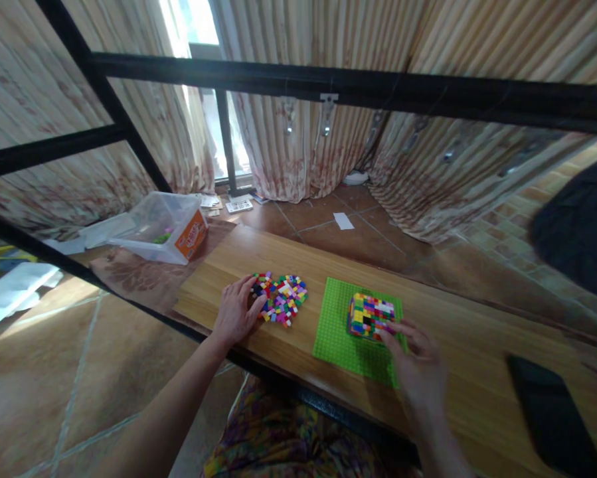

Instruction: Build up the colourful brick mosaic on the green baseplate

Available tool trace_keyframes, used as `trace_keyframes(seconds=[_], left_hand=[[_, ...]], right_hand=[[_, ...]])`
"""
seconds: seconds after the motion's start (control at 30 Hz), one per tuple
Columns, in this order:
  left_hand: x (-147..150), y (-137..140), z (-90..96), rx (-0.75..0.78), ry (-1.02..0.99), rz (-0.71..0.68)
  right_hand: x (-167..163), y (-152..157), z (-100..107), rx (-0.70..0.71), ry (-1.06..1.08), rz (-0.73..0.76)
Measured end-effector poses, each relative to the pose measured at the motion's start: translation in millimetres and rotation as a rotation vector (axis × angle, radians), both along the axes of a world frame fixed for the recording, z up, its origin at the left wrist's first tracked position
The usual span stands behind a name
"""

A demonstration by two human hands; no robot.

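A heap of small multicoloured building bricks (283, 299) lies loose on the wooden board. At its left edge rests my left hand (236, 312), thumb and fingers apart, fingertips touching the bricks. To the right, a green baseplate (333, 332) carries a compact block (365, 315) built of many coloured bricks. My right hand (418, 352) is at the near right corner of this block, thumb and forefinger pinched around what looks like a small purple brick. The fingers partly cover that corner, so whether the brick is seated cannot be told.
A dark phone-like slab (552, 411) lies at the board's right end. Beyond the left end stands a clear plastic bin (153, 226) with an orange label. A black metal rail (328, 83) crosses ahead, before the curtains (298, 153). Papers lie on the tiled floor.
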State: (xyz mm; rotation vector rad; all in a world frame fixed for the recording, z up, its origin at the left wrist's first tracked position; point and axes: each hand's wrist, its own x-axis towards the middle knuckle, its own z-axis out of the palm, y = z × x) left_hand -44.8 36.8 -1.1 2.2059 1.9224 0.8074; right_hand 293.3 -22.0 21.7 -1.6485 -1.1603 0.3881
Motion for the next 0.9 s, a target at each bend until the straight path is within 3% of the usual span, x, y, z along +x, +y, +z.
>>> trace_keyframes(seconds=[0.03, 0.1, 0.2, 0.27, 0.4, 0.57, 0.8, 0.9], left_hand=[[0, 0, 0.0, -0.002, -0.003, 0.003], [1, -1, -0.1, -0.006, -0.008, 0.008], [1, -1, -0.5, -0.009, -0.008, 0.011], [1, -2, -0.5, -0.014, -0.003, 0.012], [2, -4, 0.9, -0.026, -0.001, 0.015], [4, -6, 4.3, -0.028, -0.027, 0.012], [2, -4, 3.0, -0.027, -0.075, 0.008], [0, -9, 5.8, 0.044, -0.179, 0.011]], right_hand=[[-9, -3, 5, 0.049, -0.099, -0.027], [-34, -10, 12, 0.116, -0.139, 0.116], [-77, -12, 9, 0.022, -0.185, 0.443], [-102, -9, 0, -0.024, -0.258, 0.517], [-134, 2, -14, -0.066, -0.46, 0.503], [-149, 10, -17, -0.115, -0.637, 0.421], [-138, 8, -25, -0.035, -0.57, 0.474], [-128, 5, -24, 0.0, -0.462, 0.475]])
